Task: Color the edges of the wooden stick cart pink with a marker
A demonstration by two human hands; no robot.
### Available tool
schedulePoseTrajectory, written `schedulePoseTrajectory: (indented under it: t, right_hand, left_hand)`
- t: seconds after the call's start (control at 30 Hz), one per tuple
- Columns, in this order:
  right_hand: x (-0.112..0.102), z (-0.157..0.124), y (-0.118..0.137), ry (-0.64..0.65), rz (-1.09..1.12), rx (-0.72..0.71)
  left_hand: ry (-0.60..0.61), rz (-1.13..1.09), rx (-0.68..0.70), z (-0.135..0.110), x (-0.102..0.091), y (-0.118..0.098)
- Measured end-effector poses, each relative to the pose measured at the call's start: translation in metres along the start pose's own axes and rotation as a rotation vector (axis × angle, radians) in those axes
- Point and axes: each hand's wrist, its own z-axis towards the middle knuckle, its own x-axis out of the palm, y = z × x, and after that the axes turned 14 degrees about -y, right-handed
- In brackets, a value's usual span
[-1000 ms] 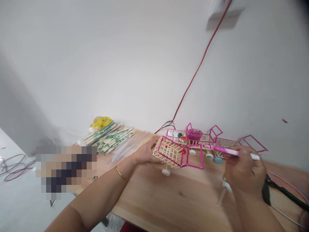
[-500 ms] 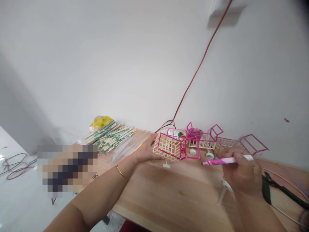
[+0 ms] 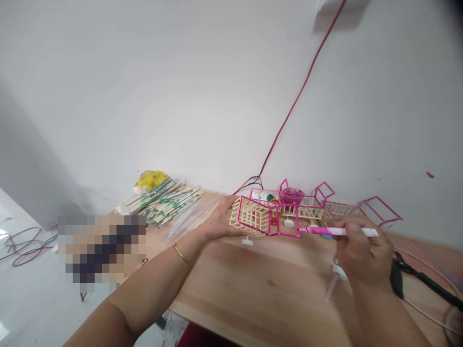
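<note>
My left hand (image 3: 219, 220) grips the rear of a small cart model (image 3: 253, 223) built of thin wooden sticks, its slatted body bare wood and its front frame pink. A white wheel (image 3: 248, 243) shows beneath it. In my right hand (image 3: 363, 250) is a white-handled paintbrush (image 3: 325, 231) stained pink. The brush tip meets or nearly meets the pink front frame; contact is hard to tell. Just behind the cart stands a tub of pink paint (image 3: 293, 194). Near my right wrist is a white wheel on a stick (image 3: 338, 271).
Other pink-framed stick models (image 3: 379, 210) line the wall. Black-handled pliers (image 3: 419, 277) and a pale cable lie at the right. Wooden sticks with green wrapping (image 3: 173, 202), a yellow bag (image 3: 152, 181) and translucent strips (image 3: 191, 219) lie left. A red-black wire (image 3: 300, 96) runs up the wall.
My right hand has brought the brush tip slightly up and left to the cart's pink frame, and the brush is now nearly level. My left hand keeps its hold on the cart.
</note>
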Motion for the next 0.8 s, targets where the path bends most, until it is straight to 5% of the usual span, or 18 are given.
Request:
schedulePoseTrajectory:
  t: [0.2,0.47,0.8]
  right_hand:
    - [0.000,0.001,0.002,0.056,0.108,0.035]
    - [0.010,0.002,0.008,-0.035,0.303,0.165]
    - [0.010,0.003,0.007,-0.058,0.293,0.190]
  left_hand:
    - [-0.017,0.021,0.013,0.000,0.000,0.001]
    - [-0.010,-0.023,0.017,0.000,-0.001,0.000]
    - [0.033,-0.075,0.024,-0.001,-0.001,-0.007]
